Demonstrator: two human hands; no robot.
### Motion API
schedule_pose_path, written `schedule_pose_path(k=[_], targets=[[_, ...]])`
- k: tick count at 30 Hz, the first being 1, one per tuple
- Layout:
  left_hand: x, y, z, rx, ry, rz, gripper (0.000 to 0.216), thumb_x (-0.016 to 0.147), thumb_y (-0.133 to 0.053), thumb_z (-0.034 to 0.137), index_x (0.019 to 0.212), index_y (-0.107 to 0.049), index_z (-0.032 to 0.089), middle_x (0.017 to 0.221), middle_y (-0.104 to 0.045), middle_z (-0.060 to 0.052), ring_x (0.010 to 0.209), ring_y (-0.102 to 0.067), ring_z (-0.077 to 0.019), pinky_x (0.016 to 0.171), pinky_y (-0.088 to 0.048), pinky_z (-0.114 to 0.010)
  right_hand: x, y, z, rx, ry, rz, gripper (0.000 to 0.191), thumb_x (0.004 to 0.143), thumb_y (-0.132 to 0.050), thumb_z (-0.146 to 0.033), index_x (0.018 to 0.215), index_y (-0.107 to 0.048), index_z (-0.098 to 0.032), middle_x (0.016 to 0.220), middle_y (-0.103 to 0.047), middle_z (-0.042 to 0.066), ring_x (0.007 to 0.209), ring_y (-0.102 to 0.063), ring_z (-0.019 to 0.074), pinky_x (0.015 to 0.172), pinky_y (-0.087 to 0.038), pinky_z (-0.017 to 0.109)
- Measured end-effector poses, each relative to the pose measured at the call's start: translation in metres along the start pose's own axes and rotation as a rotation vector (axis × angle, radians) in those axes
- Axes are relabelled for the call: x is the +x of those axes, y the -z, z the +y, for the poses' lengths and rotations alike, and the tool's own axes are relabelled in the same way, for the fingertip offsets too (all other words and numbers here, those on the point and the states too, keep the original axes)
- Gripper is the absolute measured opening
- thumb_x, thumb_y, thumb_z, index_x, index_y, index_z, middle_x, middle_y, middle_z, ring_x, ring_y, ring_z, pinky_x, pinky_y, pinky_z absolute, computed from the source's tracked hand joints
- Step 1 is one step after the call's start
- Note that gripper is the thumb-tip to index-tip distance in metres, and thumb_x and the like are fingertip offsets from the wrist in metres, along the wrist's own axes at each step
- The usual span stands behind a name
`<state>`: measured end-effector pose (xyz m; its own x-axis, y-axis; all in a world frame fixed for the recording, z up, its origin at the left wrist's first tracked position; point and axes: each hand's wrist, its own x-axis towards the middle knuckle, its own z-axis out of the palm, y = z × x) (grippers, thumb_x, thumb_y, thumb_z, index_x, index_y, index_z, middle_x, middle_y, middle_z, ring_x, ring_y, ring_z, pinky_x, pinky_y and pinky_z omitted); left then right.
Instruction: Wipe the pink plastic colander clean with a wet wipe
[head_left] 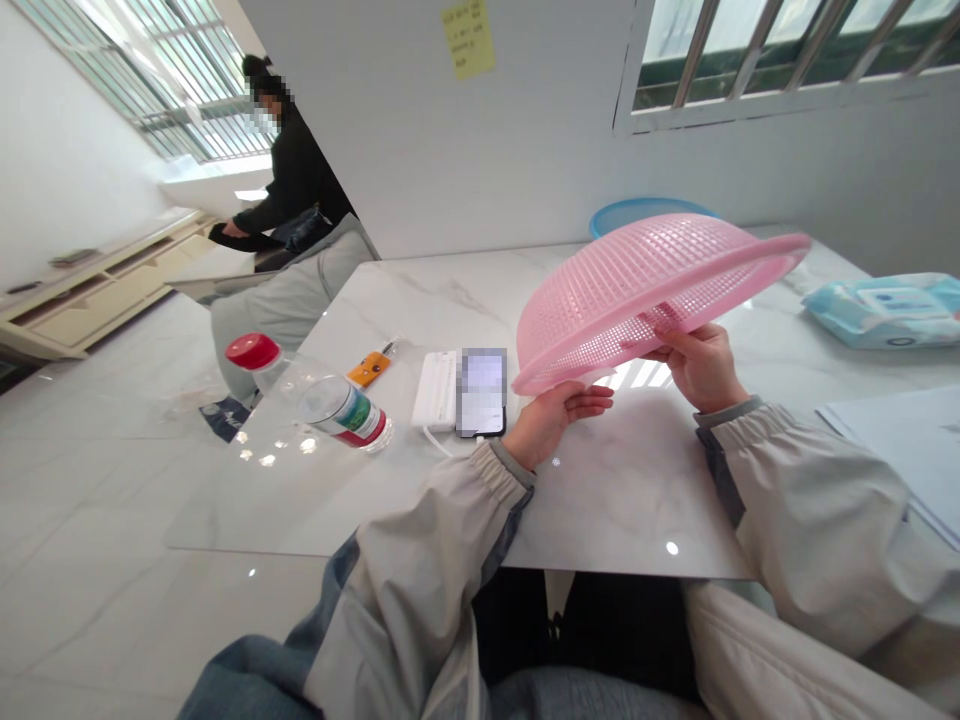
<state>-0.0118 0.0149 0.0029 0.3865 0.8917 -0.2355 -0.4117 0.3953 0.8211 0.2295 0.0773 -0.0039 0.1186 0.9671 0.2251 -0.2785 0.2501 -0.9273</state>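
Note:
A pink plastic strainer basket (637,280) with a mesh of small holes is held tilted above the table, its opening turned down and toward me. My left hand (551,425) grips the lower left rim, thumb against the edge and fingers reaching underneath. Under the opening, my right hand (697,360) has its fingers closed at the basket's near side; its fingertips are partly hidden by the rim. Left of my left hand lie a phone (484,410) with a lit screen and a white power bank (435,390) with a cable.
On the marble-look table (450,510) are a red-capped bottle (352,412), an orange item (370,368), a blue round lid or basket (637,213), a wipes pack (889,308) and white paper (892,440). A person (300,180) sits beyond, at the left.

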Motion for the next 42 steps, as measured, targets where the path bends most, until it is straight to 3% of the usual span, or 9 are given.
schedule_pose_path(k=[11,17,21,26,28,35,42], targets=[[-0.003,-0.003,0.002,0.023,0.045,-0.038,0.028,0.100,-0.060,0.021,0.096,-0.085,0.010,0.112,-0.085,-0.018,0.099,-0.078,-0.0233,0.112,-0.057,-0.044,-0.015,-0.013,-0.012,0.026,-0.202,-0.192,0.049,0.086,-0.096,-0.043,0.133,-0.080,-0.036,0.152,-0.075,0.004,0.111,-0.086,0.0325,0.107,-0.070,0.058],[-0.003,-0.003,0.003,0.023,0.017,-0.026,0.027,0.099,-0.063,0.024,0.096,-0.085,0.009,0.111,-0.085,-0.018,0.099,-0.078,-0.0243,0.112,-0.057,-0.045,-0.016,-0.016,-0.013,0.034,-0.256,-0.231,0.051,0.088,-0.092,-0.042,0.137,-0.078,-0.036,0.155,-0.073,0.003,0.120,-0.083,0.0321,0.113,-0.065,0.058],[-0.004,-0.003,0.002,0.069,0.015,0.055,0.026,0.098,-0.062,0.023,0.090,-0.084,0.011,0.109,-0.085,-0.018,0.101,-0.079,-0.0259,0.116,-0.055,-0.048,-0.010,-0.012,-0.009,-0.004,-0.184,-0.115,0.041,0.086,-0.091,-0.042,0.125,-0.083,-0.032,0.138,-0.082,0.004,0.130,-0.078,0.0338,0.112,-0.065,0.057],[-0.004,0.000,-0.003,0.160,0.057,0.184,0.030,0.103,-0.059,0.026,0.089,-0.083,0.015,0.105,-0.086,-0.014,0.106,-0.081,-0.0266,0.124,-0.050,-0.048,0.005,-0.006,-0.009,0.131,0.181,0.194,0.020,0.080,-0.091,-0.030,0.098,-0.084,-0.027,0.113,-0.086,0.003,0.118,-0.078,0.0278,0.114,-0.060,0.048],[-0.004,0.002,-0.005,0.217,0.091,0.182,0.032,0.104,-0.058,0.027,0.090,-0.084,0.016,0.104,-0.086,-0.012,0.108,-0.081,-0.0261,0.127,-0.047,-0.046,0.009,-0.005,-0.011,0.177,0.254,0.236,0.018,0.078,-0.089,-0.029,0.094,-0.081,-0.027,0.111,-0.085,0.002,0.121,-0.075,0.0279,0.118,-0.057,0.048],[-0.002,0.006,-0.009,0.265,0.117,0.075,0.038,0.106,-0.054,0.031,0.089,-0.085,0.016,0.107,-0.086,-0.012,0.107,-0.081,-0.0255,0.125,-0.050,-0.046,0.009,-0.004,-0.004,0.226,0.164,0.283,0.021,0.079,-0.086,-0.027,0.100,-0.082,-0.026,0.110,-0.084,0.007,0.117,-0.074,0.0336,0.103,-0.061,0.056],[-0.005,0.001,-0.003,0.182,0.105,0.030,0.033,0.105,-0.056,0.026,0.092,-0.084,0.012,0.110,-0.086,-0.016,0.105,-0.080,-0.0258,0.120,-0.055,-0.047,0.009,-0.002,-0.002,0.205,0.126,0.190,0.025,0.088,-0.085,-0.036,0.112,-0.082,-0.031,0.135,-0.080,0.005,0.137,-0.069,0.0363,0.116,-0.057,0.063]])
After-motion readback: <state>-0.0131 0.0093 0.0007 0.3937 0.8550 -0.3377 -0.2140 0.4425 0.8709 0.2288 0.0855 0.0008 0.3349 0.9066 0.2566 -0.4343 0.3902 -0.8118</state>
